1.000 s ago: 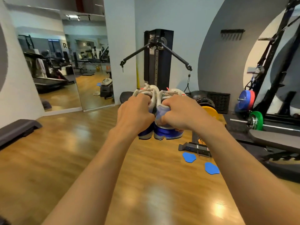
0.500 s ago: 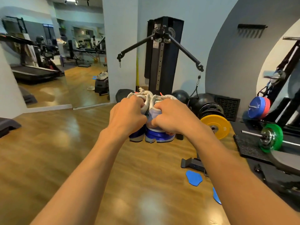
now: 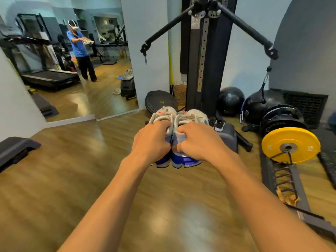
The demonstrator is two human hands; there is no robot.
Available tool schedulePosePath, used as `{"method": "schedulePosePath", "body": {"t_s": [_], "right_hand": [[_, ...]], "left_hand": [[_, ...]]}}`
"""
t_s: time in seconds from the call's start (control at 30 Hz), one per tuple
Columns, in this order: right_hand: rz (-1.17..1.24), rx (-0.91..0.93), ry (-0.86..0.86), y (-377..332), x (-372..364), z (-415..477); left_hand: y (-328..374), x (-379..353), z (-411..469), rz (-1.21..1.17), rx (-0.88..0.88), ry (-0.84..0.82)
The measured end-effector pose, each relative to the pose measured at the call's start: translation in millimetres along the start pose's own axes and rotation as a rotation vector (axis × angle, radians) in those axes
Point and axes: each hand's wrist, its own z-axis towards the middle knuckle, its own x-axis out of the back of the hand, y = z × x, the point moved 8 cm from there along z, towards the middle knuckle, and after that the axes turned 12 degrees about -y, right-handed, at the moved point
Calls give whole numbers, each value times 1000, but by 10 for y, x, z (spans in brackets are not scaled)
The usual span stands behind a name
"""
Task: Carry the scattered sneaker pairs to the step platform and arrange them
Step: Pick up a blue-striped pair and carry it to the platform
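Observation:
I hold a pair of grey-white sneakers with blue soles out in front of me, above the wood floor. My left hand (image 3: 151, 140) grips the left sneaker (image 3: 163, 113) from above. The right sneaker (image 3: 196, 114) is gripped the same way by my right hand (image 3: 198, 140), and the two shoes press side by side. Just beyond them a grey step platform (image 3: 230, 138) stands on the floor, partly hidden by my right hand. A black-and-white sneaker (image 3: 219, 125) lies on its top.
A cable machine (image 3: 205, 51) rises behind the platform, with black balls (image 3: 231, 100) and a balance board (image 3: 160, 102) at its foot. A yellow weight plate (image 3: 291, 144) on a rack is to the right. Another dark step (image 3: 16, 148) is far left, below a wall mirror (image 3: 72, 79).
I have walked closer to the cable machine with both sneakers still in my hands. The grey step platform with a sneaker on it has come into view behind them.

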Motion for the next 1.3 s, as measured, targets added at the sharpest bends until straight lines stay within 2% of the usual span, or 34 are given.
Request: {"method": "schedulePosePath", "body": {"t_s": [0.27, 0.5, 0.87, 1.2, 1.3], "right_hand": [[2, -27, -94, 517, -522, 2142], [20, -124, -167, 937, -1410, 3643], [154, -248, -263, 2190, -2639, 5842], [265, -458, -421, 3513, -4197, 7085], [207, -477, -395, 3800, -4676, 7335]], "left_hand": [[-1230, -583, 1777, -7, 50, -46], [-2419, -1561, 3015, -69, 22, -279], [-3596, -2866, 5067, -56, 23, -375], [-4371, -4842, 6375, -20, -105, -537], [-4631, -5448, 6588, -38, -109, -560]]}}
